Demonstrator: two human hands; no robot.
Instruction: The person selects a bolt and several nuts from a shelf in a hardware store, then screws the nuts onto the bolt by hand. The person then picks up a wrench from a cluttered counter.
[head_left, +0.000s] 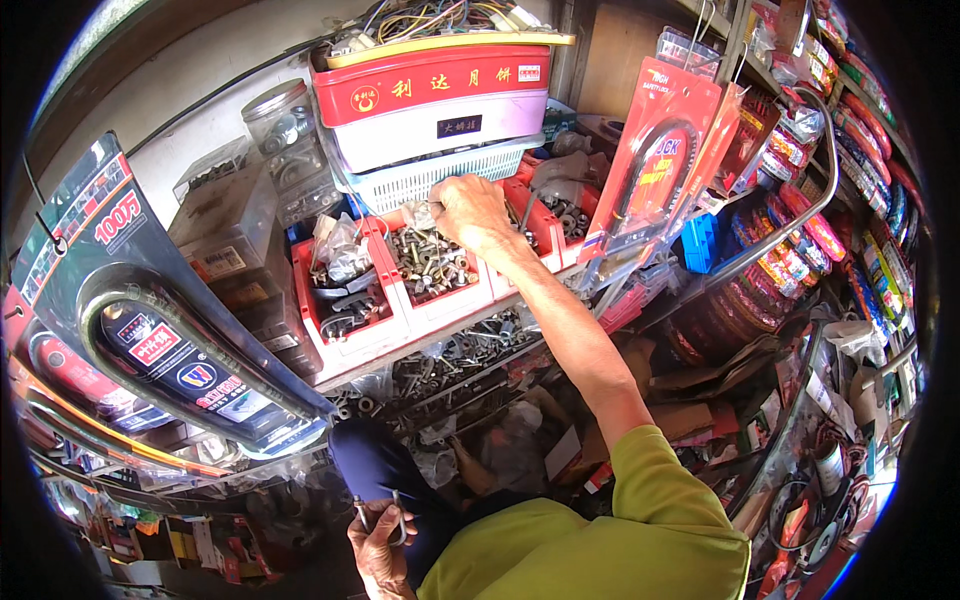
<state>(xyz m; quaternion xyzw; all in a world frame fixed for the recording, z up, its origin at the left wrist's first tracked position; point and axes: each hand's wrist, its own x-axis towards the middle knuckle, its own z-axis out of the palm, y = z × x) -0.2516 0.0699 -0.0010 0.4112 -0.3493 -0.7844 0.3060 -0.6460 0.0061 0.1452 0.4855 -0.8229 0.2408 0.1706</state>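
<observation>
My left hand (381, 544) is low in front of me, closed around a U-shaped metal bolt (399, 517) whose two threaded ends point up. Stretched out ahead, my right hand (472, 210) is over the back of a red plastic bin (444, 298) full of loose bolts and nuts (431, 259). Its fingers are curled beside a small clear plastic bag (418, 216); what they touch or hold is hidden by the hand. To the left, another red bin (352, 330) contains plastic bags and dark metal parts. On the right, a further bin (574, 221) holds large nuts.
Behind the bins stand a light-blue basket (397, 184) and a red tin (431, 79) topped with wires. Packaged U-shaped locks hang left (187, 352) and right (652, 165) of the bins. A curved metal rail (780, 232) crosses the right side. Loose bolts (465, 352) fill a lower shelf.
</observation>
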